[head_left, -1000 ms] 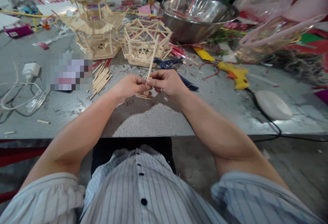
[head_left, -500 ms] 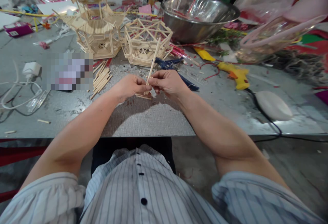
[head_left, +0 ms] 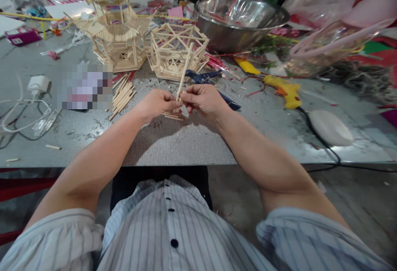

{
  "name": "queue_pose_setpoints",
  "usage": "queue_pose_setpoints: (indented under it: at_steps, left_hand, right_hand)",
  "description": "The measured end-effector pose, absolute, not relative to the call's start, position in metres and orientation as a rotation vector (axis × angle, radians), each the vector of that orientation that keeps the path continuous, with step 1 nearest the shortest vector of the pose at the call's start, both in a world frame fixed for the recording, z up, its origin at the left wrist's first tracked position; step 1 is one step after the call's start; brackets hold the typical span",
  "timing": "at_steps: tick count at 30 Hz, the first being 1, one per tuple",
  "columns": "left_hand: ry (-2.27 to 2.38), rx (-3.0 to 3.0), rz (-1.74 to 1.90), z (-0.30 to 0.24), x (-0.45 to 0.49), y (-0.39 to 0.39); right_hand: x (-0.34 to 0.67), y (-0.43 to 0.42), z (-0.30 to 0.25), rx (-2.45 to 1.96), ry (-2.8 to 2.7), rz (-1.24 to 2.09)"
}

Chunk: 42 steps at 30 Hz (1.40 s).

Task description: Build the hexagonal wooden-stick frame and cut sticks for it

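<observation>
A thin wooden stick point(head_left: 185, 71) stands tilted between my hands over the table's front part. My left hand point(head_left: 161, 102) pinches its lower end, and my right hand point(head_left: 200, 98) closes its fingertips on it from the other side. Below my fingers lie a few loose sticks point(head_left: 173, 116), partly hidden by the left hand. A pile of cut wooden sticks point(head_left: 124, 97) rests left of my hands. Blue-handled cutters point(head_left: 229, 100) lie just beyond the right hand, partly covered by it. Behind stands an open stick frame point(head_left: 176, 66).
A tall stick pagoda model point(head_left: 119, 35) is at the back left, beside a steel bowl point(head_left: 242, 25). To the right lie a yellow glue gun point(head_left: 287, 91) with a black cord and a white oval object point(head_left: 331, 128). A white charger point(head_left: 39, 84) and cables lie left.
The stick has shifted slightly down and left in my fingers, its top end a little lower. Both hands stay almost in place.
</observation>
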State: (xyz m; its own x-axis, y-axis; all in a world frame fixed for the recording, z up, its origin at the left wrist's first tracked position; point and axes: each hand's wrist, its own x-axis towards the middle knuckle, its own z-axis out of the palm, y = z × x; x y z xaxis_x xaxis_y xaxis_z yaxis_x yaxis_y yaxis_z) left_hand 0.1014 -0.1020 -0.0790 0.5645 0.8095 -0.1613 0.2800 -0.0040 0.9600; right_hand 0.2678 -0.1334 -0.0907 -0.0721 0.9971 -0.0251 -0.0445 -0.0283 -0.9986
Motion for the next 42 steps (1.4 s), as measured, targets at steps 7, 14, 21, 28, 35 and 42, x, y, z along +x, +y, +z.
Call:
queue_pose_setpoints:
  at_steps: [7,14,21,28,35,42]
  left_hand:
    - [1.033,1.412,0.821,-0.075,0.099,-0.097]
    - [1.076,1.325,0.906,-0.075,0.097,-0.094]
    - [0.986,1.073,0.84,-0.07,0.099,-0.097]
    - [0.892,1.091,0.831,-0.075,0.102,-0.1]
    - [1.007,1.495,0.791,-0.083,0.103,-0.102]
    - [1.101,2.498,1.151,-0.072,0.094,-0.111]
  right_hand:
    - [0.276,-0.133,-0.09,-1.25,-1.341,1.048]
    - [0.272,-0.134,-0.095,-1.569,-2.177,0.312]
    - [0.265,-0.131,-0.101,-1.581,-2.229,0.423]
    - [0.269,-0.13,-0.109,-1.211,-1.774,0.581]
    - [0.274,-0.13,-0.104,-1.157,-1.696,0.592]
    - [0.286,-0.13,-0.096,-1.297,-1.707,0.447]
